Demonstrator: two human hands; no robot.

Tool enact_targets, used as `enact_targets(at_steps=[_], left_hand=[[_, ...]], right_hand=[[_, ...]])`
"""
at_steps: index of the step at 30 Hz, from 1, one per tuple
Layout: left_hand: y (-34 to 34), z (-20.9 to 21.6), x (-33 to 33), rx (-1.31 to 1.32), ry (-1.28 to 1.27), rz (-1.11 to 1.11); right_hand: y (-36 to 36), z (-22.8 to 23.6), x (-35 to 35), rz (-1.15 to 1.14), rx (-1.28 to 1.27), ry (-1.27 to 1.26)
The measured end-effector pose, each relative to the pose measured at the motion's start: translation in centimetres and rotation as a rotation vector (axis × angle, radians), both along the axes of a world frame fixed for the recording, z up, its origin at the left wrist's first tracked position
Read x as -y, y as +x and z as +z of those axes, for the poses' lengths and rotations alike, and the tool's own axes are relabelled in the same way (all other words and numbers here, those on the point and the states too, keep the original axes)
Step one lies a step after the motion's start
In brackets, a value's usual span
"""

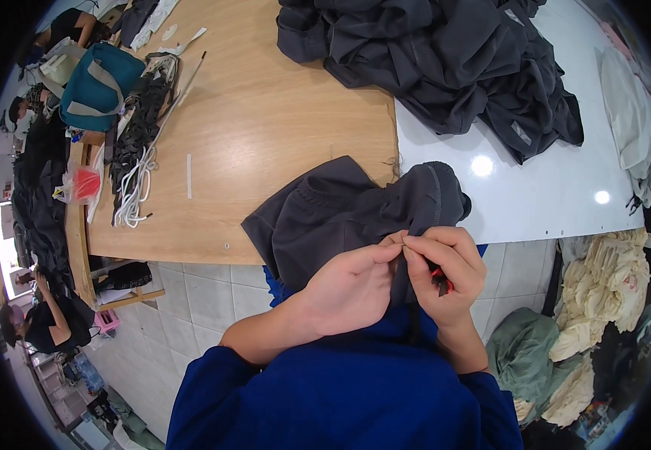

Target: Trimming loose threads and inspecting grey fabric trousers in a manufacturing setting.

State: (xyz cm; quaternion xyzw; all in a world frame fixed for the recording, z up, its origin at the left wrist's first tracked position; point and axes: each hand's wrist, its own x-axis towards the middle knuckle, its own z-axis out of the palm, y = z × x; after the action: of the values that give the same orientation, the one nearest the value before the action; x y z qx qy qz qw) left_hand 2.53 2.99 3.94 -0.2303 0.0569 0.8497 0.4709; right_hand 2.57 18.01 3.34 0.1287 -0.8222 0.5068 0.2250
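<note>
A dark grey garment is draped over the near edge of the wooden table, with part of it hanging toward the wearer's blue top; its weight is probably borne by the table so that only a small part needs to be held up. At that edge, a narrow part of the garment is pinched by the left hand, thumb and forefinger pressed together at the tips, with the palm turned up. The same spot is met by the right hand, its thumb and forefinger also pressed tip to tip; whether a loose thread is gripped along with the cloth cannot be told. A small red and black tool is tucked under the curled fingers of the right hand, presumably so that the fingertips are left free without it being put down.

On the white panel at the table's right, a pile of dark grey cloth is heaped toward the far side, perhaps so that it can be reached without crowding the near edge. White cord and a teal bag are placed at the table's left end, seemingly out of the hands' way.
</note>
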Motion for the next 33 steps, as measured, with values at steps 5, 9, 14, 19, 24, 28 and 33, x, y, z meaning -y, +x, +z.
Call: enact_targets(at_steps=[5,9,14,19,24,28,33], left_hand=[[0.01,0.11,-0.06,-0.033,-0.014,0.003],[0.06,0.15,-0.16,-0.036,-0.042,0.012],[0.06,0.27,-0.25,-0.041,-0.046,0.022],[0.02,0.52,-0.25,-0.049,-0.055,0.039],[0.16,0.27,-0.22,-0.083,-0.068,0.066],[0.27,0.38,-0.24,-0.13,-0.07,0.075],[0.31,0.22,-0.39,-0.145,-0.082,0.068]], right_hand=[[0.06,-0.15,-0.04,-0.002,-0.006,0.011],[0.16,-0.29,-0.02,-0.001,-0.005,0.021],[0.15,-0.42,0.02,0.009,0.006,0.011],[0.18,-0.5,0.03,0.01,0.013,0.01],[0.26,-0.38,-0.06,0.033,0.049,-0.022],[0.4,-0.37,-0.13,0.033,0.061,-0.023],[0.31,-0.51,-0.1,0.023,0.034,-0.026]])
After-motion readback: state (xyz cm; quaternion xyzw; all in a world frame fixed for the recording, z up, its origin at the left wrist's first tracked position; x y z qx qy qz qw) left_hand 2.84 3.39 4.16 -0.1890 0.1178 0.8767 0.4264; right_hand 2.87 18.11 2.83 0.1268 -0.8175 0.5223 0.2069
